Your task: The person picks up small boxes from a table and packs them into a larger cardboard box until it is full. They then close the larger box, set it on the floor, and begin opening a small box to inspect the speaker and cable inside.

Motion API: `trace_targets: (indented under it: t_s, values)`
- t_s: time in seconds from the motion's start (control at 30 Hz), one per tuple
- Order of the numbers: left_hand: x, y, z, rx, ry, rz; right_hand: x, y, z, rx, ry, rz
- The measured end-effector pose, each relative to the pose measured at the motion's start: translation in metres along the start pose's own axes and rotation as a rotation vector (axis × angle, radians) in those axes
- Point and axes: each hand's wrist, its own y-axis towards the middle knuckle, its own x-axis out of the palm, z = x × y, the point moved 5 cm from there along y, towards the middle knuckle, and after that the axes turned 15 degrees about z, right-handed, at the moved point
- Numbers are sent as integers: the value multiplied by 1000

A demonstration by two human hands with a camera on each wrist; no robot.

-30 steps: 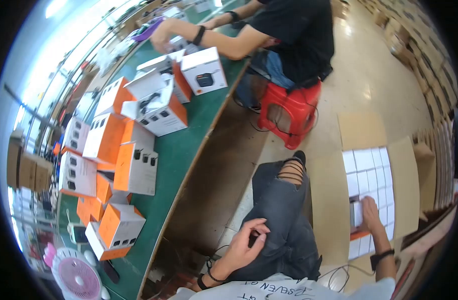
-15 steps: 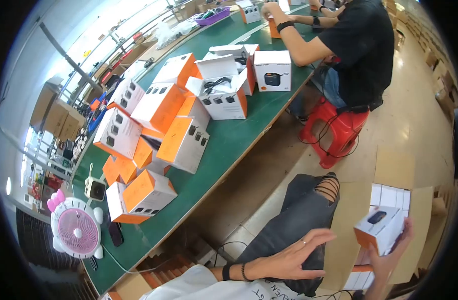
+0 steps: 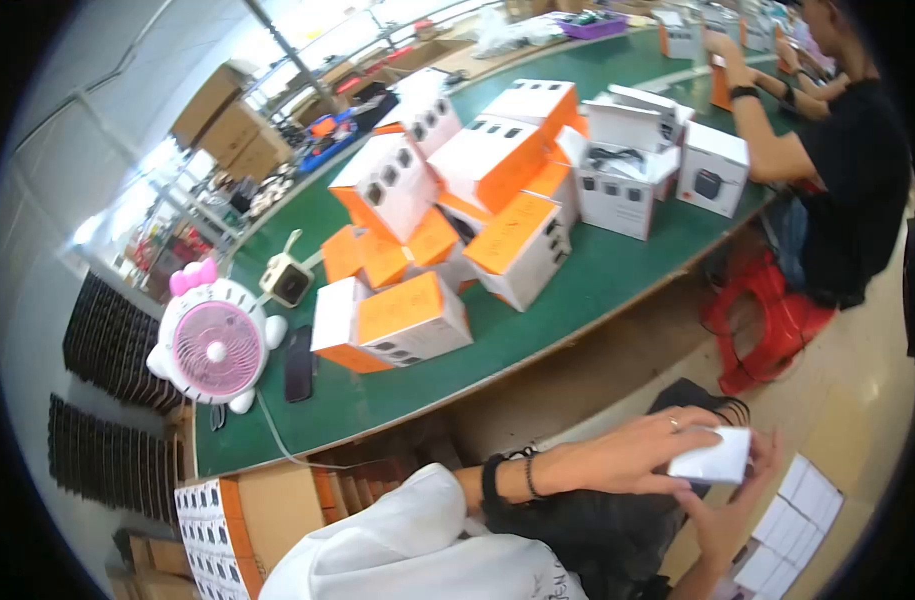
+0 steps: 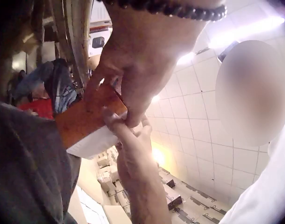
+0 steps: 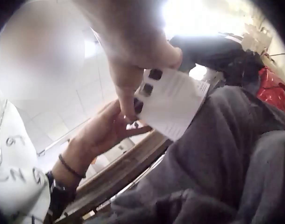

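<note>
A small white and orange cardboard box (image 3: 712, 457) is held between both hands above the lap. My left hand (image 3: 642, 452) grips its left end, fingers over the top side and thumb below. From the other side my right hand (image 3: 729, 510) holds it, thumb toward the near edge. In the left wrist view an orange face of the box (image 4: 89, 116) shows beneath the left hand (image 4: 138, 60). The right wrist view has a white printed face of the box (image 5: 175, 102) with small dark product pictures, partly covered by the right hand (image 5: 133, 51).
Several similar boxes (image 3: 412, 312) are stacked on the green table (image 3: 537, 345), with an opened box (image 3: 614, 205) holding a cable. A pink fan (image 3: 217, 350) and a phone (image 3: 298, 365) are at the near left. White boxes (image 3: 792, 515) fill a carton at the lower right. Another person (image 3: 842, 190) sits further along.
My right hand has lifted the box out of the carton and brought it left over the lap. My left hand has moved to it and now holds it too. The head view has turned left.
</note>
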Motion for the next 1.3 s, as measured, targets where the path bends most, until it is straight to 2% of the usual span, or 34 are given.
trace_targets:
  t_s: [0.03, 0.1, 0.2, 0.23, 0.27, 0.3, 0.33, 0.37, 0.4, 0.43, 0.5, 0.53, 0.6, 0.63, 0.7, 0.73, 0.83, 0.9, 0.97, 1.03, 1.1, 1.13, 1.17, 1.23, 1.3]
  values:
    - [-2, 2, 5, 9, -97, -25, -2, 1, 2, 133, 17, -21]
    - [-4, 0, 5, -83, -70, -68, -3, 2, 11, -21, -4, -104]
    - [2, 3, -5, 134, -47, -70, 4, -10, 20, -58, 25, -126]
    - [-1, 8, -6, 130, -39, -119, 7, -11, 6, -19, -44, -105]
    - [-7, 14, -4, 87, -27, -176, 8, -13, 10, -117, -67, -95]
    - [-10, 17, -2, 83, -2, -182, 6, -15, 12, -108, -104, -84]
    - [-13, 19, -2, 83, 17, -167, 13, -15, 9, -106, -7, -87]
    - [-21, 23, -5, -6, -7, -132, 16, -21, 17, -213, 65, -102]
    - [-23, 27, -10, -198, -42, -75, 18, -32, 20, -188, 130, -94]
    - [-23, 33, -22, -292, -60, -26, 25, -41, 27, -191, 296, -14]
    - [-13, 38, -28, -587, 83, 93, 32, -47, 28, 167, 260, -200]
    - [-3, 34, -39, -600, 158, 113, 33, -47, 28, 165, 267, -197]
    - [-3, 30, -51, -647, 293, 116, 28, -46, 15, -251, 25, -88]
    - [-9, 29, -42, -651, 293, 111, 27, -47, 10, -245, 25, -88]
    - [-22, 28, -17, -604, 116, 194, 24, -45, -9, -340, -227, -100]
    - [-23, 21, -10, -570, -4, 93, 22, -43, -11, -336, -230, -99]
    - [-12, -1, 9, -459, 185, 43, 21, -38, -10, -293, -245, -79]
    - [-10, -13, 6, -505, 102, 61, 21, -37, -9, -300, -149, -27]
    - [-18, -22, -1, -648, -230, 223, 18, -35, -7, -312, -66, 15]
    - [-24, -28, -8, -650, -285, 278, 8, -32, -8, -341, 89, 93]
    - [-15, -40, -23, -734, -223, 148, 4, -31, -12, -348, 46, 62]
    - [-3, -50, -37, -790, -425, 224, 3, -36, -1, -250, 22, 77]
    - [5, -54, -43, -860, -549, 222, 2, -43, 13, -151, 0, 89]
    - [23, -61, -58, -806, -680, 240, 12, -55, 30, 30, -1, 16]
    - [23, -63, -71, -789, -698, 265, 22, -57, 42, -69, 15, 98]
